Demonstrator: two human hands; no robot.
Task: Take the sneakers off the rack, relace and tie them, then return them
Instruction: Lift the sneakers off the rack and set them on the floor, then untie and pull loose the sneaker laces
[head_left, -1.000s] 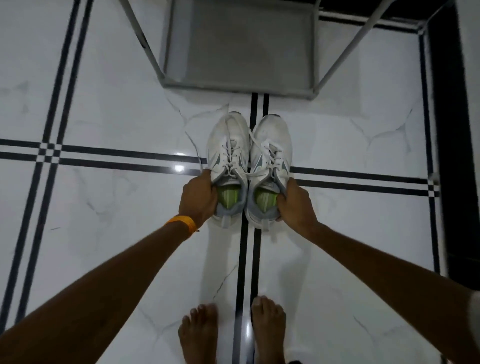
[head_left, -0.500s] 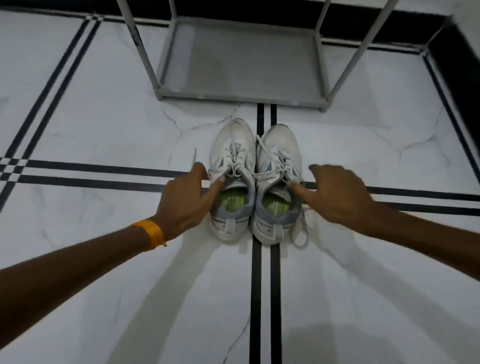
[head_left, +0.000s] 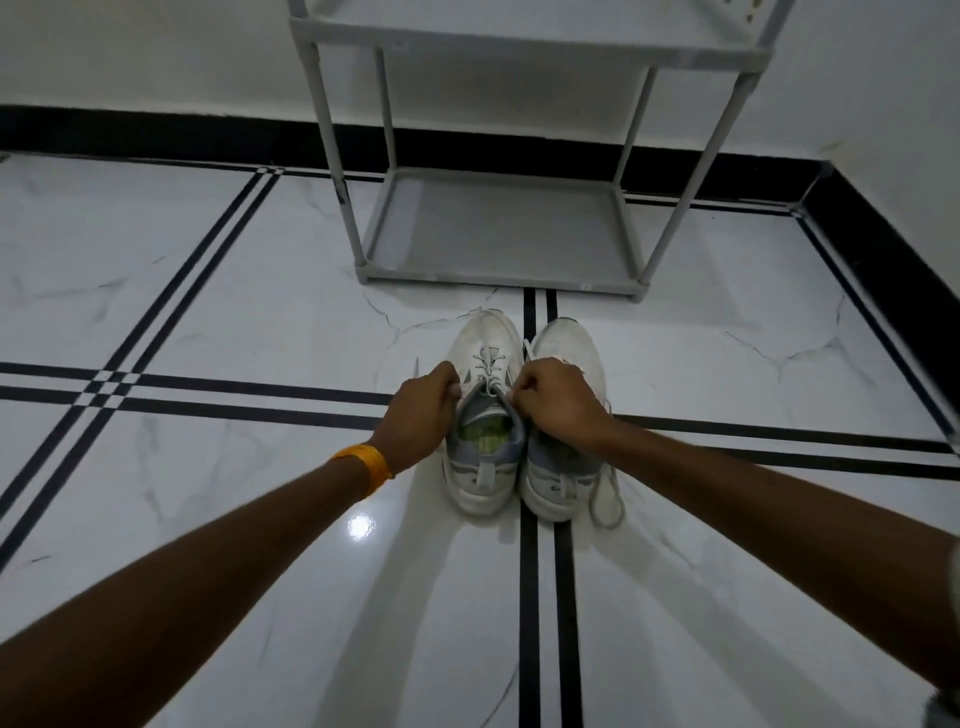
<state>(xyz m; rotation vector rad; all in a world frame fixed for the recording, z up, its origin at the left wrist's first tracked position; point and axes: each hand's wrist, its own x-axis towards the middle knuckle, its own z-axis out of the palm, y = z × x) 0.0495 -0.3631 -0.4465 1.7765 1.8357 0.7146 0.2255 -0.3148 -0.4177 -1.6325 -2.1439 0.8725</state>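
Two white sneakers with grey heels stand side by side on the floor, toes toward the rack. On the left sneaker (head_left: 484, 467) both hands work at the top of the lacing. My left hand (head_left: 421, 413), with an orange band on its wrist, pinches a lace end at the left of the tongue. My right hand (head_left: 558, 402) pinches the other lace end at the right and covers the middle of the right sneaker (head_left: 563, 483). A loose lace (head_left: 608, 499) of the right sneaker trails on the floor beside its heel.
A grey metal shoe rack (head_left: 498, 234) stands just beyond the sneakers' toes, against a white wall with a black skirting (head_left: 156, 135). The floor is glossy white marble with black inlay lines (head_left: 540, 597). The wall corner is at the right.
Both hands let go of the sneakers' collars and closed on the left sneaker's lace ends. The camera tilted up, bringing the rack and wall into view.
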